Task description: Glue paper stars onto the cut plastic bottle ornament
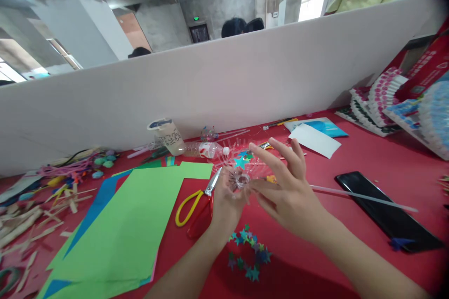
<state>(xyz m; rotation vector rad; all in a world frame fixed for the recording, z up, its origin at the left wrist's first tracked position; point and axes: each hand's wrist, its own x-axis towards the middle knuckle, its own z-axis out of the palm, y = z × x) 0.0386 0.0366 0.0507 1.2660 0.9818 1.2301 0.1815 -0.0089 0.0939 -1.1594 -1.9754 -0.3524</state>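
A clear plastic bottle top [242, 180], its wall cut into thin curling strips, is in my left hand [228, 201], with the fingers wrapped round it and the round neck facing me. My right hand [289, 187] meets its right side with thumb and forefinger together, while the other fingers are spread upward. Motion blurs the thin strips. Shiny star stickers [241, 160] in blue and green show behind the bottle top. Nearer to me, more loose star pieces [250, 247] lie in a rough ring. Scissors [196, 203] with yellow and red handles lie left of my left hand.
Green paper sheets [122, 224] lie at left beside wooden sticks [24, 224] and pipe cleaners [66, 168]. A plastic bottle [205, 149] lies near a marked cup [166, 135]. At right are a black phone [386, 210], a clear stick [365, 196] and paper fans [382, 98]. A white partition [210, 88] stands behind.
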